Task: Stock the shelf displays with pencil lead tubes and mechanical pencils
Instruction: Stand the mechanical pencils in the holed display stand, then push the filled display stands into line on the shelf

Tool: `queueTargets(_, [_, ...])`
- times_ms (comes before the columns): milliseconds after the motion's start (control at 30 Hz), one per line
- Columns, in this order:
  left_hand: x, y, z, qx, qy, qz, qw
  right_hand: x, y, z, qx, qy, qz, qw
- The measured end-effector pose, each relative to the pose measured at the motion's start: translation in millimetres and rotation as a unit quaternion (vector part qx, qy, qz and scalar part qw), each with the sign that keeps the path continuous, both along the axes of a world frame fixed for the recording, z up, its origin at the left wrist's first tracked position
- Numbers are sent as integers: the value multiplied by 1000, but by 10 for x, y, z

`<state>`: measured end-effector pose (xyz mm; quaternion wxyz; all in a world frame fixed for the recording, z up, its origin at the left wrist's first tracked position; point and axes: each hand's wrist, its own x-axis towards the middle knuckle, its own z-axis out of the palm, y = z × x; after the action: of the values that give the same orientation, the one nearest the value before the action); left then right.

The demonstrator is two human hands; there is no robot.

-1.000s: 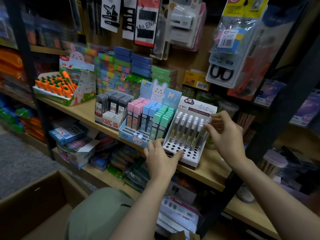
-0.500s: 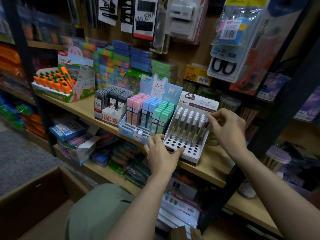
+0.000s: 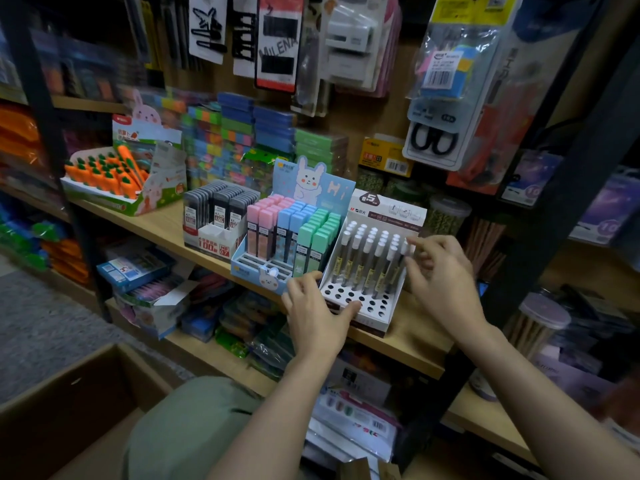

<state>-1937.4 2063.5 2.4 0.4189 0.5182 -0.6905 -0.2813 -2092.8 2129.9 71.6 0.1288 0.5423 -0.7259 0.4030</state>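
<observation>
A white display box (image 3: 374,308) with rows of round holes stands on the wooden shelf (image 3: 156,221). Several clear lead tubes with white caps (image 3: 360,252) fill its back rows; the front holes are bare. My left hand (image 3: 318,311) grips the box's front-left corner, thumb lying on the perforated front. My right hand (image 3: 441,275) is at the box's right side, fingers apart, fingertips at the rightmost tube caps; no tube shows clearly in it. To the left stand a bunny display of pink, blue and green lead cases (image 3: 294,233) and a box of black lead cases (image 3: 221,207).
A carrot-shaped item display (image 3: 104,171) sits at the shelf's left end. Stacked coloured boxes (image 3: 239,133) line the back, with hanging packs above. A black shelf post (image 3: 554,209) rises right of my right hand, jars (image 3: 446,216) behind it. A cardboard box (image 3: 69,410) lies on the floor.
My right hand slid from the box's upper right edge down to the rightmost tube caps and its fingers spread. My left hand stayed on the front-left corner. The view shifted slightly.
</observation>
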Motion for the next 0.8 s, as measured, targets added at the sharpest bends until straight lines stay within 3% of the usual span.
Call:
queueTargets(133, [75, 20, 196, -140, 21, -47, 989, 52, 126, 31, 37, 41, 61, 997])
queueTargets(267, [168, -190, 606, -250, -17, -121, 961, 70, 14, 189, 97, 80, 112, 986])
queueTargets(400, [134, -437, 950, -253, -177, -286, 907, 67, -139, 243, 169, 143, 146, 964])
queueTargets(500, [133, -555, 928, -258, -314, -329, 852, 62, -174, 194, 180, 189, 131, 956])
queueTargets(800, [133, -615, 1051, -283, -384, -342, 810, 50, -167, 202, 196, 208, 119, 951])
